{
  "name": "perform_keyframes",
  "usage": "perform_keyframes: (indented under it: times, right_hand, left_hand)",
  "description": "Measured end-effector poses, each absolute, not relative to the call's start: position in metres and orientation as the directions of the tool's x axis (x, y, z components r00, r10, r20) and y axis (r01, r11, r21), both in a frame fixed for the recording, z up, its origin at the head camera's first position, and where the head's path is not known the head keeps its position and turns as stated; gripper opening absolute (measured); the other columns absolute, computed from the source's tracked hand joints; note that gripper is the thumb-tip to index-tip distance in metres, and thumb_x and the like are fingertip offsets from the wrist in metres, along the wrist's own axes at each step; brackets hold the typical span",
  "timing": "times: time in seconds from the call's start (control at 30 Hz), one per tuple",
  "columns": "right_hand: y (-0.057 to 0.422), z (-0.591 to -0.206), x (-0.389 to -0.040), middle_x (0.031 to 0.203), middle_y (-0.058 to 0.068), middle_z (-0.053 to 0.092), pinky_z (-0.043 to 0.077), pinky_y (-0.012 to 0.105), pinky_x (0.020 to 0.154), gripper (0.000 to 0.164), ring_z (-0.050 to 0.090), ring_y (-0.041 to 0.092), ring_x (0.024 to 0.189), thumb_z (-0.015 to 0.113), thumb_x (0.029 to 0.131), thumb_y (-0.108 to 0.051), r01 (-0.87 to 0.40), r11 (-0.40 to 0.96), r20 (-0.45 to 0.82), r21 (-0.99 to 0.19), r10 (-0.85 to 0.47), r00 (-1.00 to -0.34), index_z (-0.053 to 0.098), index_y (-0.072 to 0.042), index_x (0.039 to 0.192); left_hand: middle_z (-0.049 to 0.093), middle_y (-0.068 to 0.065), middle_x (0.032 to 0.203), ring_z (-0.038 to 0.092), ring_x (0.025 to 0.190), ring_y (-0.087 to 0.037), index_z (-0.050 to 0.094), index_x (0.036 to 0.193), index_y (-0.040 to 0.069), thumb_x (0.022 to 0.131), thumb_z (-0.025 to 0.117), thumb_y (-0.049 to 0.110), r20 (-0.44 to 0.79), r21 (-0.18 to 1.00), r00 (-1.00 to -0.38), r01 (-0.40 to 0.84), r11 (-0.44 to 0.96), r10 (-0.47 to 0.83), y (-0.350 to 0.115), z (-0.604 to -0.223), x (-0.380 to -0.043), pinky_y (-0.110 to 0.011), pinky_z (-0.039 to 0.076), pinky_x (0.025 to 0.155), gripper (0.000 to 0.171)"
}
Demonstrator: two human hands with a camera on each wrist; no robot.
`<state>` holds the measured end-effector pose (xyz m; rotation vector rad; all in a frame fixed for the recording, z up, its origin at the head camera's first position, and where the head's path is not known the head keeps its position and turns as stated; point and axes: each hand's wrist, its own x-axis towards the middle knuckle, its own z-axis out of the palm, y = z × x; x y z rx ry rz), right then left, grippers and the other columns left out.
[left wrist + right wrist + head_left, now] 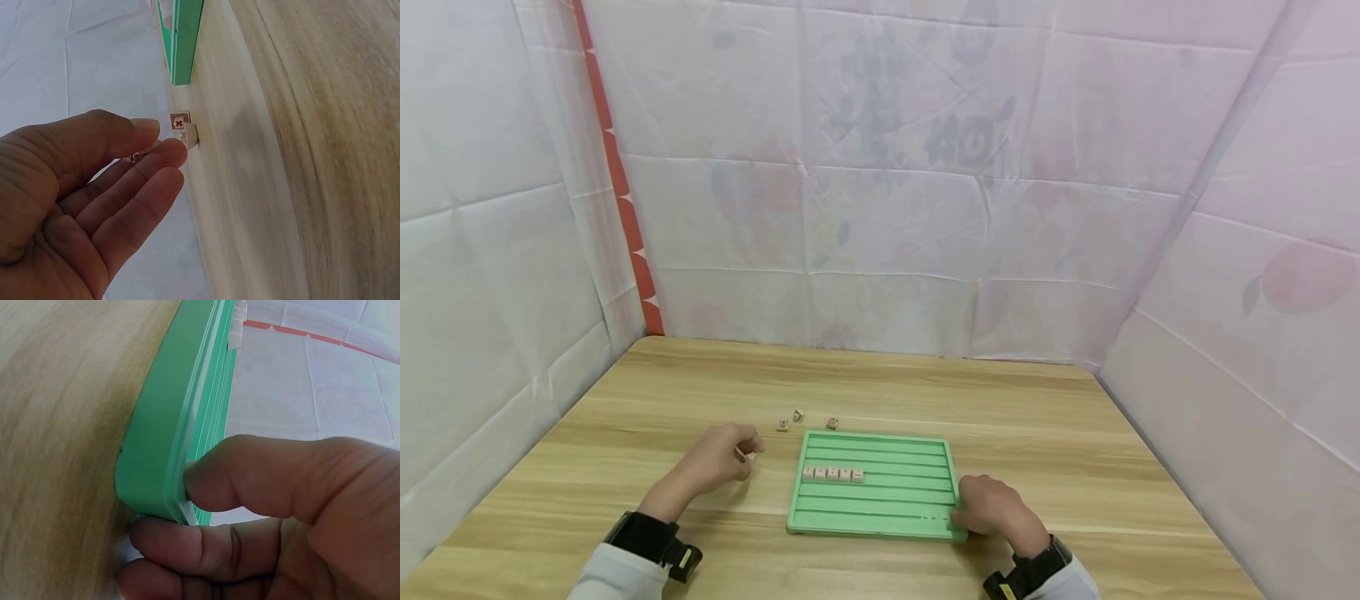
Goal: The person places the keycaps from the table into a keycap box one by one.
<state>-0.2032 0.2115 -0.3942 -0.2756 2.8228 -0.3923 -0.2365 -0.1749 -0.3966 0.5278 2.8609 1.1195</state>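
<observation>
My left hand (718, 460) pinches a small pale keycap (747, 456) between thumb and fingers, above the table to the left of a green ridged tray (880, 506). In the left wrist view the fingers hide most of that keycap. At the tray's right front corner, my right hand (994, 507) grips the rim. The right wrist view puts the thumb (215, 481) on the rim and the other fingers against the outer side. A short row of keycaps (832, 474) stands along one ridge at the tray's left side.
Behind the tray's far left edge lie three loose keycaps, one keycap (782, 425) at the left, another keycap (798, 415) on its side, and a third keycap (832, 423) farther right. Pale sheeting (880, 217) encloses the wooden table (715, 375) at the back and sides.
</observation>
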Motion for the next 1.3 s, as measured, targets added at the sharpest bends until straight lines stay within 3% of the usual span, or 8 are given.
perform_keyframes:
  times: [0.43,0.67,0.9,1.3]
  right_hand:
    - [0.2106,-0.3927,-0.2021,0.057,0.003,0.045,0.026,0.027,0.046,0.015,0.038,0.015,0.049,0.062,0.073,-0.009,-0.155,0.944,-0.233,-0.29,-0.227,-0.946,0.05,-0.007,0.065]
    - [0.2102,-0.3901,-0.2016,0.057,0.003,0.046,0.027,0.027,0.046,0.016,0.039,0.015,0.049,0.063,0.075,-0.009,-0.153,0.948,-0.25,-0.279,-0.225,-0.942,0.05,-0.007,0.066]
    - [0.2115,-0.3936,-0.2035,0.056,0.003,0.045,0.026,0.027,0.046,0.015,0.038,0.015,0.049,0.061,0.076,-0.008,-0.156,0.948,-0.276,-0.278,-0.234,-0.932,0.051,-0.006,0.066]
    - [0.2126,-0.3966,-0.2047,0.054,0.001,0.041,0.024,0.026,0.046,0.014,0.035,0.014,0.047,0.06,0.075,-0.005,-0.172,0.942,-0.265,-0.287,-0.25,-0.931,0.05,-0.006,0.064]
  left_hand:
    - [0.065,-0.009,0.09,0.056,0.077,-0.017,0.068,0.093,-0.001,0.073,0.06,-0.009,0.136,0.65,-0.904,0.39,0.652,0.406,-0.1781,-0.3998,-0.2391,-0.029,0.048,0.062,0.024]
    - [0.06,-0.003,0.082,0.051,0.068,-0.015,0.067,0.092,-0.001,0.068,0.063,-0.012,0.116,0.692,-0.917,0.35,0.632,0.382,-0.1768,-0.4016,-0.2377,-0.028,0.045,0.057,0.026]
    - [0.057,0.002,0.075,0.049,0.063,-0.012,0.066,0.085,0.0,0.068,0.064,-0.012,0.182,0.681,-0.902,0.402,0.612,0.391,-0.1764,-0.4034,-0.2364,-0.027,0.044,0.054,0.022]
    - [0.056,0.001,0.076,0.052,0.069,-0.015,0.065,0.087,0.002,0.07,0.067,-0.012,0.112,0.683,-0.931,0.326,0.654,0.348,-0.1722,-0.4,-0.2361,-0.028,0.046,0.059,0.022]
